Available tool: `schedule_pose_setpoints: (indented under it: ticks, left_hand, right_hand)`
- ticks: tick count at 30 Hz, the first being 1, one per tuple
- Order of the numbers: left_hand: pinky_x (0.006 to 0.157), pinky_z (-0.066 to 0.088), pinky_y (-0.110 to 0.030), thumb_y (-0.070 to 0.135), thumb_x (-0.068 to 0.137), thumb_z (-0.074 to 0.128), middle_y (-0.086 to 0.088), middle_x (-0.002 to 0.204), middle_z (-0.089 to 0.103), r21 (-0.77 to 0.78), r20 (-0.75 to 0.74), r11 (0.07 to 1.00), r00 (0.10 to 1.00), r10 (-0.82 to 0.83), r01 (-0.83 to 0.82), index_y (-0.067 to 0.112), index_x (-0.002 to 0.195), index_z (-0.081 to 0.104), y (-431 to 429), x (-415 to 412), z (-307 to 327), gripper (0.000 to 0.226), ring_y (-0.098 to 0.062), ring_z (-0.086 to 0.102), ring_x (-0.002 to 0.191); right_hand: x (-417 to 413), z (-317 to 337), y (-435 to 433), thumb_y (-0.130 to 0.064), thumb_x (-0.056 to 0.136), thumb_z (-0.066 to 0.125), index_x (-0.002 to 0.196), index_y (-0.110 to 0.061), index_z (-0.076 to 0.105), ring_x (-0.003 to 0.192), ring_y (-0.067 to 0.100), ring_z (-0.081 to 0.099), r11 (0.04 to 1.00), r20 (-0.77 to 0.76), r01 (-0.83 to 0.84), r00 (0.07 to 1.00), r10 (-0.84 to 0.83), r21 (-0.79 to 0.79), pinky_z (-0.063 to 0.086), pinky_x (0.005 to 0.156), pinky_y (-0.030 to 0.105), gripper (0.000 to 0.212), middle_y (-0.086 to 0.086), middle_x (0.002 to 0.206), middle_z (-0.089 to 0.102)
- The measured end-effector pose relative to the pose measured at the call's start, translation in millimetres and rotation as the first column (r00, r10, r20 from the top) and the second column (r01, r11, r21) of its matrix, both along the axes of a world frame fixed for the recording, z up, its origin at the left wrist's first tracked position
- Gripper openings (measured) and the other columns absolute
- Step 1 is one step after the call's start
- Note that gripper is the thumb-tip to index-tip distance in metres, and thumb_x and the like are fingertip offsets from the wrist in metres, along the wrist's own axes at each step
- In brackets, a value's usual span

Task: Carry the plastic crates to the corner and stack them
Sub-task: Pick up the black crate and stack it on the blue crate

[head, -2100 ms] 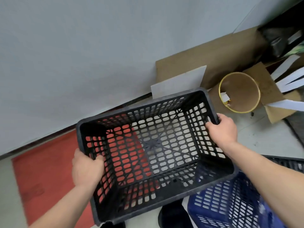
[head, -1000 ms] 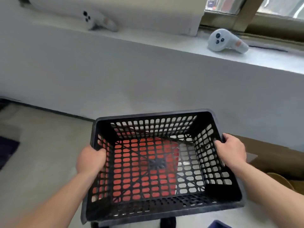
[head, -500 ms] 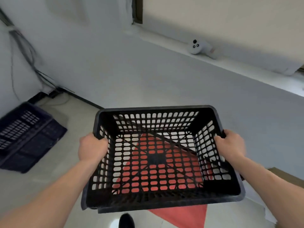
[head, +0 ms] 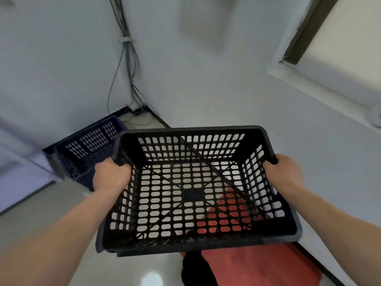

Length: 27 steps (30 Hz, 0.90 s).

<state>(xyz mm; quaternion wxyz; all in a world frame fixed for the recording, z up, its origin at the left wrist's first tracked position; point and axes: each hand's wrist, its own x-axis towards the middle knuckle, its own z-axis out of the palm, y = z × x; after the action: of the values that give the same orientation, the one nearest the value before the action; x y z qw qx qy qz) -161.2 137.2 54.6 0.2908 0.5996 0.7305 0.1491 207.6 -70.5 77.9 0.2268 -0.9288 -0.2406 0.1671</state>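
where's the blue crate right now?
Head view, left of centre: the blue crate sits on the floor by the room corner, below the wall cables, just beyond the left hand gripping the black crate.

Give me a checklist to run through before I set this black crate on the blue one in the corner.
1. Grip of the left hand on the black crate: ok, fingers curled over its rim.
2. Grip of the right hand on the opposite rim: ok.
3. Black crate empty: ok, only floor and the red mat show through its holes.
4. Blue crate open side up: ok.
5. Blue crate empty: cannot tell, it is partly hidden behind the black crate.
6. Cables clear of the blue crate: ok, they drop to the floor behind it.
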Motion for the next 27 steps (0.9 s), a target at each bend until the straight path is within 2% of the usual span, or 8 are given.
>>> schedule_pose_setpoints:
  ticks: [4,8,15,20,22,24,27]
  left_hand:
    - [0.068,0.053,-0.04,0.028,0.074,0.056,-0.014,0.084,0.066,0.033,0.03,0.994,0.995,0.099,-0.1,0.009,0.082,0.064,53,-31,10,0.022,-0.032,0.062,0.077]
    - [0.058,0.042,-0.033,0.02,0.081,0.058,-0.01,0.076,0.062,0.053,0.011,0.978,0.979,0.203,-0.203,0.009,0.081,0.062,105,-61,20,0.011,-0.023,0.055,0.066]
    - [0.061,0.05,-0.037,0.022,0.081,0.057,-0.013,0.079,0.066,0.059,0.02,0.928,0.93,0.366,-0.367,0.011,0.081,0.065,192,-129,17,0.013,-0.03,0.062,0.07]
    - [0.066,0.055,-0.04,0.024,0.08,0.056,-0.012,0.075,0.068,0.033,0.048,0.906,0.907,0.419,-0.421,0.013,0.079,0.066,265,-181,4,0.015,-0.031,0.064,0.069]
    - [0.064,0.055,-0.04,0.023,0.08,0.056,-0.013,0.075,0.067,0.02,0.055,0.907,0.906,0.42,-0.421,0.012,0.077,0.065,299,-202,-2,0.014,-0.031,0.064,0.068]
    - [0.058,0.05,-0.035,0.021,0.08,0.056,-0.014,0.077,0.066,0.004,0.057,0.905,0.904,0.424,-0.425,0.01,0.078,0.065,328,-222,-9,0.015,-0.03,0.063,0.067]
    - [0.056,0.043,-0.032,0.023,0.083,0.056,-0.014,0.082,0.065,0.0,0.029,0.908,0.907,0.419,-0.419,0.009,0.083,0.065,370,-249,-15,0.017,-0.027,0.059,0.066]
  right_hand:
    - [-10,-2,94,-0.025,0.088,0.058,0.076,-0.016,0.065,0.065,0.025,0.064,0.994,-0.017,-0.107,0.994,0.107,0.018,0.044,0.054,0.03,0.016,0.005,0.067,0.067]
    - [-26,0,190,-0.024,0.087,0.059,0.082,-0.017,0.067,0.065,0.02,0.061,0.978,-0.002,-0.21,0.978,0.21,0.014,0.043,0.054,0.029,0.012,0.002,0.07,0.067]
    - [-75,15,346,-0.026,0.087,0.057,0.079,-0.017,0.065,0.068,0.023,0.063,0.914,0.057,-0.405,0.913,0.404,0.005,0.049,0.06,0.034,0.015,0.003,0.073,0.068]
    - [-125,12,449,-0.026,0.086,0.058,0.081,-0.018,0.065,0.067,0.022,0.063,0.891,0.11,-0.454,0.887,0.449,0.021,0.052,0.062,0.034,0.012,0.001,0.072,0.067]
    - [-145,6,486,-0.024,0.086,0.059,0.082,-0.016,0.066,0.067,0.02,0.061,0.895,0.122,-0.444,0.891,0.438,0.03,0.047,0.058,0.03,0.012,0.001,0.072,0.067]
    - [-165,0,522,-0.024,0.086,0.059,0.085,-0.013,0.068,0.066,0.019,0.06,0.893,0.131,-0.448,0.888,0.441,0.033,0.042,0.055,0.028,0.014,0.001,0.072,0.068]
    - [-193,-14,564,-0.025,0.085,0.058,0.083,-0.014,0.067,0.067,0.022,0.062,0.892,0.108,-0.45,0.89,0.443,0.045,0.047,0.058,0.031,0.014,0.001,0.071,0.067]
